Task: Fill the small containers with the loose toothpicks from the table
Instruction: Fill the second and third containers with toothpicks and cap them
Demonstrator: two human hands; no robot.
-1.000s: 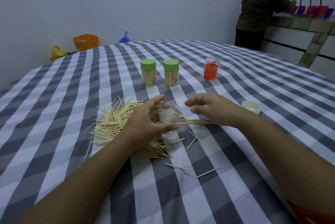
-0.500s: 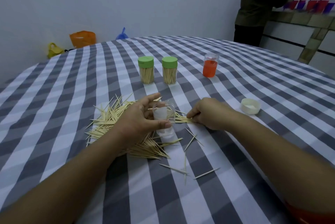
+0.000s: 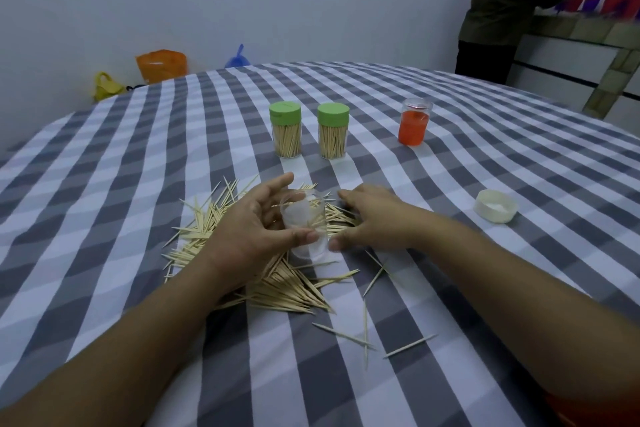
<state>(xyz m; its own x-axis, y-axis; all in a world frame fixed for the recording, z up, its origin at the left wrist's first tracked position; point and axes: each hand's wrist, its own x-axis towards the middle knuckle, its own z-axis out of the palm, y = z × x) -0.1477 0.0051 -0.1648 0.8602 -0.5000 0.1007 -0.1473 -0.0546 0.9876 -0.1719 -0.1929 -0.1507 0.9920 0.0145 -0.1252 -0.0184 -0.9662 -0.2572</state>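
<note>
Fingers (image 3: 301, 236) of the left hand (image 3: 249, 232) are curled round a small clear jar (image 3: 304, 222), which is held tipped just above the pile of loose toothpicks (image 3: 277, 288). The bottom of the jar is hidden by the thumb, and it is hard to tell how many sticks are inside. The right hand (image 3: 374, 219) is laid on the far side of the pile, fingers bent down onto the sticks; whether any are pinched cannot be told, as the tips are hidden.

A grey and white checked cloth (image 3: 138, 184) is spread over the bench. A few single sticks (image 3: 410, 346) are scattered nearer the body. Two full jars with green lids (image 3: 285, 130) (image 3: 332, 131) are stood behind, an orange jar (image 3: 414, 123) to their right, and a white lid (image 3: 496, 207) is left apart. A person (image 3: 502, 7) is seen, cut off, at a counter by the wall.
</note>
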